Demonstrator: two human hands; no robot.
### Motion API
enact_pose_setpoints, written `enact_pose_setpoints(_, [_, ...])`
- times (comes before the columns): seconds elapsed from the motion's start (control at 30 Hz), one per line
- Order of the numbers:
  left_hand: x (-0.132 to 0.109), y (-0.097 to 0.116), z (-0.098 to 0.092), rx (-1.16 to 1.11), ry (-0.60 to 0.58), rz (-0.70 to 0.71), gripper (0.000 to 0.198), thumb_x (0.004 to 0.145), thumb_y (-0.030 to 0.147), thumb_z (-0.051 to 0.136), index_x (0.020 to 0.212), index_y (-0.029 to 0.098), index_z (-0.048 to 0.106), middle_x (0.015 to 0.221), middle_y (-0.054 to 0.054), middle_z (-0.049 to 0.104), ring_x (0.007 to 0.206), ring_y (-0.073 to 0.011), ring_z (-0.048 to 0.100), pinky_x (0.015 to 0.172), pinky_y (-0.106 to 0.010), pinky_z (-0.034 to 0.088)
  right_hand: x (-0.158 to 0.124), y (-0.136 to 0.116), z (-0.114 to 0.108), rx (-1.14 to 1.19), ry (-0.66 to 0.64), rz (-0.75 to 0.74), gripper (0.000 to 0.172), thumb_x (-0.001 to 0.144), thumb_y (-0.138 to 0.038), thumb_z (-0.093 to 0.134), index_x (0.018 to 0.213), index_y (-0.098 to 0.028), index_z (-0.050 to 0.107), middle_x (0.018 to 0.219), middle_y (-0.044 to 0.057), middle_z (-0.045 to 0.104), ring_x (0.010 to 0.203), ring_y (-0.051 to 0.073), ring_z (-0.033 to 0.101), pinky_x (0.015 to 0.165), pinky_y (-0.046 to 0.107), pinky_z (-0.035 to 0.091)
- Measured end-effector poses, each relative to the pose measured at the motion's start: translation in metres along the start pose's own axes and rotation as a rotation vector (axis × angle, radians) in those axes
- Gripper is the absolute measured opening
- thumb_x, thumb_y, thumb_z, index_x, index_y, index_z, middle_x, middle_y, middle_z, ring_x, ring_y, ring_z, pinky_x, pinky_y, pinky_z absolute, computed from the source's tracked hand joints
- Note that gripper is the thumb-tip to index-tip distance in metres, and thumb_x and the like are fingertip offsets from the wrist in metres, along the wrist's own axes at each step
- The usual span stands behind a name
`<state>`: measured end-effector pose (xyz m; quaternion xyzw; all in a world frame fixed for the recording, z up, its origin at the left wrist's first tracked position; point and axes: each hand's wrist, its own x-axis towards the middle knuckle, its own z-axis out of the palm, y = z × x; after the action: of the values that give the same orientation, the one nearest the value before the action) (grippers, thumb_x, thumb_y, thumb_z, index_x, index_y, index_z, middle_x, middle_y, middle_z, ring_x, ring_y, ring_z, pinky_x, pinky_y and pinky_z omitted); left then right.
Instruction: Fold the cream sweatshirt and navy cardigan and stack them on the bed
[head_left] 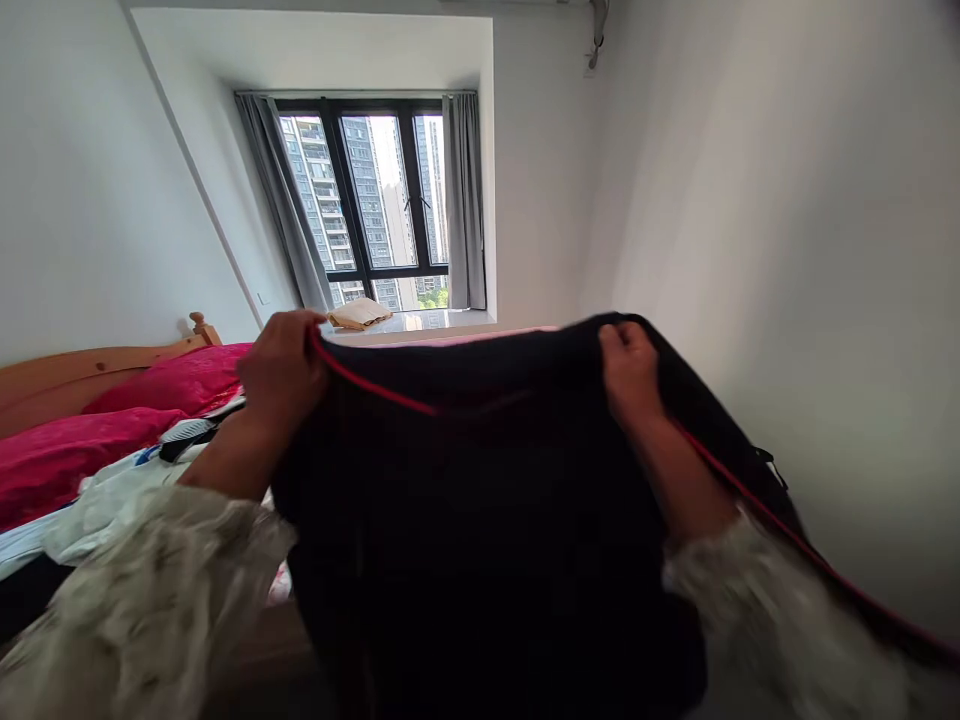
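I hold up a dark, almost black garment (487,500) with thin red piping along its edges, spread out in front of me. My left hand (281,375) is closed on its upper left edge, where a red strip runs. My right hand (630,375) is closed on the upper right edge. The cloth hangs down between my arms and hides what lies below it. Both sleeves are pale and patterned.
A bed with a wooden headboard (90,365), pink pillows (75,455) and a pile of light clothes (120,500) lies at the left. A window (375,200) with grey curtains is ahead, a folded item (360,314) on its sill. A white wall (787,250) stands close on the right.
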<state>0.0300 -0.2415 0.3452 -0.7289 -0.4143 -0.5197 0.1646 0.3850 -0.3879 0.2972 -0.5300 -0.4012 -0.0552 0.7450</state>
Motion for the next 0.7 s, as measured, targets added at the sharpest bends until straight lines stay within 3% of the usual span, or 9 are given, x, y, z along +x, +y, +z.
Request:
enact_pose_setpoints(0.1, [0.020, -0.012, 0.038, -0.010, -0.075, -0.232, 0.059, 0.082, 0.032, 0.055, 0.126, -0.004, 0.039, 0.124, -0.016, 0.047, 0.112, -0.0216, 0.045, 0.095, -0.043, 0.036, 0.008, 0.028, 0.025, 0.077, -0.191, 0.070, 0.033, 0.081, -0.039, 0.055, 0.107, -0.018, 0.055, 0.094, 0.003, 0.064, 0.088, 0.016, 0.059, 0.079, 0.031, 0.046])
enact_pose_setpoints(0.17, [-0.002, -0.024, 0.052, -0.048, -0.127, -0.245, 0.065, 0.084, 0.039, 0.051, 0.127, -0.007, 0.036, 0.123, -0.015, 0.048, 0.112, -0.0218, 0.046, 0.096, -0.041, 0.036, -0.014, 0.049, 0.012, 0.004, -0.291, 0.054, 0.033, 0.083, -0.043, 0.051, 0.106, -0.021, 0.059, 0.103, 0.004, 0.065, 0.092, 0.016, 0.059, 0.085, 0.032, 0.045])
enact_pose_setpoints(0.2, [-0.027, -0.031, 0.057, -0.058, -0.164, -0.199, 0.063, 0.085, 0.042, 0.047, 0.126, -0.005, 0.039, 0.121, -0.013, 0.050, 0.112, -0.0218, 0.047, 0.097, -0.039, 0.036, -0.034, 0.063, -0.002, -0.070, -0.318, 0.061, 0.031, 0.084, -0.044, 0.049, 0.099, -0.021, 0.063, 0.102, 0.003, 0.066, 0.091, 0.016, 0.060, 0.086, 0.032, 0.044])
enact_pose_setpoints(0.27, [-0.100, -0.043, 0.060, -0.042, -0.252, -0.156, 0.062, 0.081, 0.048, 0.050, 0.123, 0.003, 0.047, 0.117, -0.012, 0.055, 0.112, -0.0240, 0.050, 0.100, -0.040, 0.037, -0.083, 0.100, -0.037, -0.245, -0.404, 0.153, 0.031, 0.081, -0.047, 0.052, 0.088, -0.020, 0.066, 0.095, 0.005, 0.068, 0.088, 0.019, 0.060, 0.084, 0.033, 0.045])
enact_pose_setpoints(0.33, [-0.192, -0.053, 0.059, -0.047, -0.382, -0.286, 0.066, 0.072, 0.053, 0.056, 0.121, 0.009, 0.049, 0.119, -0.014, 0.056, 0.114, -0.0284, 0.051, 0.101, -0.042, 0.038, -0.138, 0.147, -0.076, -0.345, -0.472, 0.382, 0.035, 0.073, -0.052, 0.057, 0.084, -0.020, 0.068, 0.085, 0.006, 0.069, 0.077, 0.022, 0.062, 0.075, 0.034, 0.049])
enact_pose_setpoints(0.43, [-0.320, -0.059, 0.053, -0.061, -0.640, -0.682, 0.075, 0.063, 0.059, 0.060, 0.119, 0.010, 0.049, 0.119, -0.018, 0.058, 0.115, -0.0334, 0.053, 0.097, -0.045, 0.043, -0.204, 0.212, -0.124, -0.394, -0.380, 0.671, 0.040, 0.058, -0.057, 0.061, 0.075, -0.022, 0.067, 0.076, 0.006, 0.069, 0.076, 0.028, 0.064, 0.068, 0.036, 0.051])
enact_pose_setpoints(0.5, [-0.374, -0.060, 0.052, -0.085, -0.721, -1.009, 0.076, 0.063, 0.061, 0.058, 0.116, 0.008, 0.049, 0.114, -0.020, 0.062, 0.110, -0.0347, 0.057, 0.092, -0.044, 0.047, -0.226, 0.237, -0.139, -0.394, -0.311, 0.812, 0.046, 0.052, -0.059, 0.062, 0.079, -0.022, 0.065, 0.079, 0.007, 0.069, 0.079, 0.029, 0.064, 0.061, 0.035, 0.052])
enact_pose_setpoints(0.6, [-0.402, -0.059, 0.061, -0.124, -0.745, -1.269, 0.069, 0.064, 0.062, 0.056, 0.112, 0.012, 0.053, 0.101, -0.016, 0.068, 0.103, -0.0358, 0.061, 0.087, -0.045, 0.050, -0.224, 0.249, -0.129, -0.404, -0.216, 0.907, 0.059, 0.052, -0.061, 0.061, 0.094, -0.019, 0.059, 0.088, 0.010, 0.067, 0.084, 0.029, 0.064, 0.058, 0.034, 0.052])
enact_pose_setpoints(0.7, [-0.391, -0.069, 0.075, -0.161, -0.653, -1.233, 0.050, 0.071, 0.058, 0.047, 0.101, 0.020, 0.058, 0.081, -0.008, 0.073, 0.093, -0.0317, 0.067, 0.078, -0.040, 0.055, -0.203, 0.253, -0.098, -0.420, -0.145, 0.873, 0.068, 0.056, -0.064, 0.057, 0.102, -0.015, 0.052, 0.086, 0.011, 0.066, 0.082, 0.028, 0.065, 0.065, 0.034, 0.052])
